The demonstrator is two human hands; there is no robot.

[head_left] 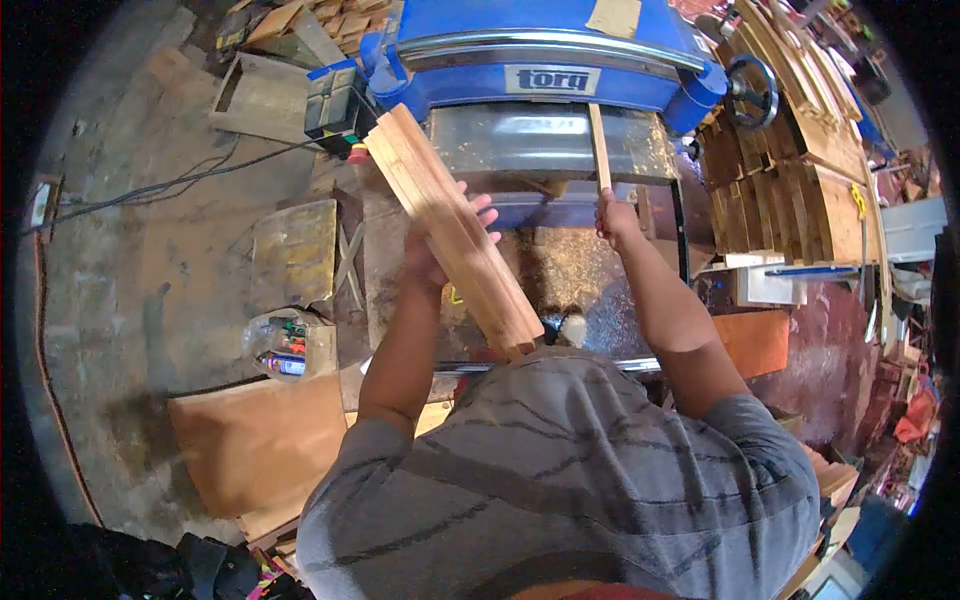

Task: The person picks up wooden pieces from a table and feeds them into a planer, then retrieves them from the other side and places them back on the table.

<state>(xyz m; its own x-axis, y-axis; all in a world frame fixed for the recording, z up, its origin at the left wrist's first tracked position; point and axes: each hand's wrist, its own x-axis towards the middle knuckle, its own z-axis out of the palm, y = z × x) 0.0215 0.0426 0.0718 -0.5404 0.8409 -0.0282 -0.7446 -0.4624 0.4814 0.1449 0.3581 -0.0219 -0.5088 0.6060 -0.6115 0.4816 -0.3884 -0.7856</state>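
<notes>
A bundle of long wooden strips (455,232) lies slanted across my left hand (480,212), which supports it from below; its fingertips show past the right side. My right hand (612,217) grips the near end of one thin wooden strip (599,150). The strip's far end meets the opening under the blue machine (450,82) marked "torq". Beneath the strip is the machine's metal bed (510,145), dusted with wood chips.
Stacked boards (800,200) stand to the right, near a handwheel (752,92). At the left are a dark box (338,105), a wooden tray (262,95), a cable (190,178), a bag of items (285,345) and a flat board (260,435).
</notes>
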